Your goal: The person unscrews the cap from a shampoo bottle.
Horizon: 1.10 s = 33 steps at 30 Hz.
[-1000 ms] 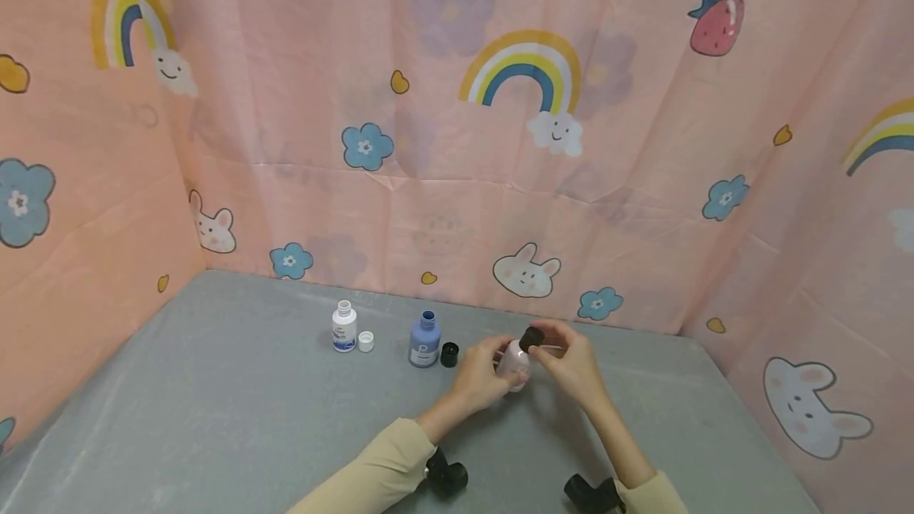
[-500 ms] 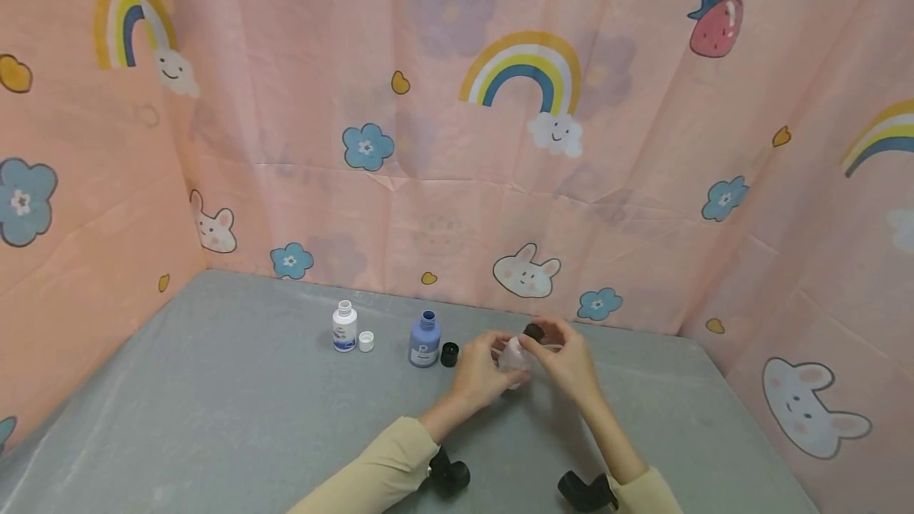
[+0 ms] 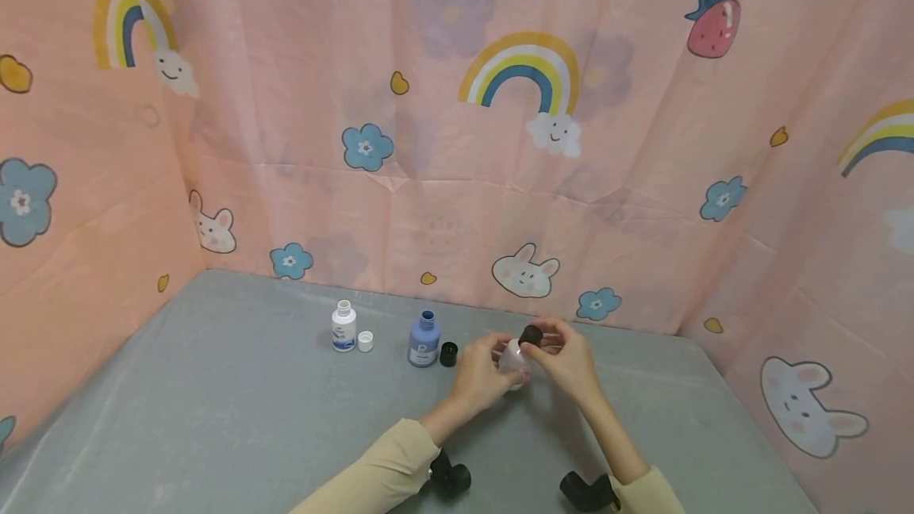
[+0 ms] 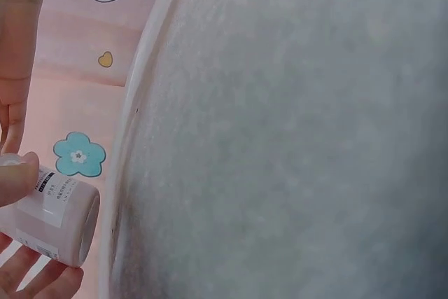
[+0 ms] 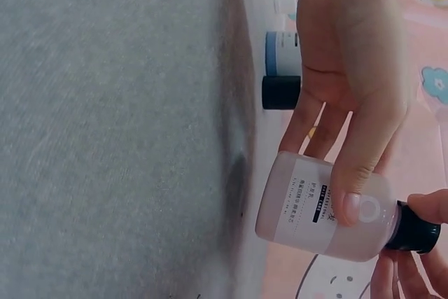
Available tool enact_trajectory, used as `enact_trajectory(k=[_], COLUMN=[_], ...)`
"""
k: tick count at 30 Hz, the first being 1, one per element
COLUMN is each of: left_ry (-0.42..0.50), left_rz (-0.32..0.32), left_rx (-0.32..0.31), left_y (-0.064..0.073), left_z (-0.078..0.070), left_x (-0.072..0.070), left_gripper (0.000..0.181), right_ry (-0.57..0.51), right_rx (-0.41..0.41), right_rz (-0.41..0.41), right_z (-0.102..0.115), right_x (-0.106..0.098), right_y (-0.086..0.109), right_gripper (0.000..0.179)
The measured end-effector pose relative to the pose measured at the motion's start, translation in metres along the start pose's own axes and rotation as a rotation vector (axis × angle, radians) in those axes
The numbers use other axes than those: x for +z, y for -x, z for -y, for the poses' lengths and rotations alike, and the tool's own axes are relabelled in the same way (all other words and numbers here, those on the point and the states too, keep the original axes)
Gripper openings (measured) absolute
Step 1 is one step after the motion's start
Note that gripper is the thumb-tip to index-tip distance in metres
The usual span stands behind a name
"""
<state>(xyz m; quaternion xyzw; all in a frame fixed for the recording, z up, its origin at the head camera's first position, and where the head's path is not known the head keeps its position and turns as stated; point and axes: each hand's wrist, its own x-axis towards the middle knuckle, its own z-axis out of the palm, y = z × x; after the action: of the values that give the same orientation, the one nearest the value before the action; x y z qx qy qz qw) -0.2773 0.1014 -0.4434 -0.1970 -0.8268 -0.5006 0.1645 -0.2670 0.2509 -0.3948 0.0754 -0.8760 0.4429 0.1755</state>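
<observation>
My left hand (image 3: 477,375) grips a small pale pink bottle (image 5: 301,208) by its body, thumb across the printed label in the right wrist view. The bottle is tilted and raised off the table, its base showing in the left wrist view. At its neck sits a black cap (image 3: 531,335), which the thumb and fingers of my right hand (image 3: 574,365) pinch. Whether the cap is tight cannot be seen. Left of the hands stand an uncapped blue bottle (image 3: 424,343) with a black cap (image 3: 448,354) beside it, and an uncapped white bottle (image 3: 344,329) with a white cap (image 3: 366,341).
The grey table (image 3: 236,403) meets a pink patterned curtain (image 3: 428,212) behind and at both sides. Black wrist-worn devices (image 3: 585,492) hang by both forearms, low over the table's near side.
My right fingers shift around the black cap, covering more of it half a second ago and less now. The pink bottle stays in nearly the same place in my left hand.
</observation>
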Motion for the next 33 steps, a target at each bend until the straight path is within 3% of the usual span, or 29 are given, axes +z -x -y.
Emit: enact_trajectory(k=[13,23,33], left_ry=[0.021,-0.049,-0.075], left_rz=[-0.019,-0.119,-0.069], left_rx=[0.017,-0.013,-0.002], left_y=[0.0002,-0.001,0.0013], left_z=[-0.0002,-0.0014,0.0006], left_x=[0.0011,-0.0008,-0.0062], left_gripper=[0.047,0.049,0.048], right_ry=[-0.061,0.01,0.037], right_rx=[-0.025,0.068,0.108], right_rz=[0.026,-0.035,-0.052], right_z=[0.0012,-0.001,0.0028], right_x=[-0.0022,0.003,0.0039], right_y=[0.001,-0.001,-0.0018], right_gripper=[0.041,0.041,0.033])
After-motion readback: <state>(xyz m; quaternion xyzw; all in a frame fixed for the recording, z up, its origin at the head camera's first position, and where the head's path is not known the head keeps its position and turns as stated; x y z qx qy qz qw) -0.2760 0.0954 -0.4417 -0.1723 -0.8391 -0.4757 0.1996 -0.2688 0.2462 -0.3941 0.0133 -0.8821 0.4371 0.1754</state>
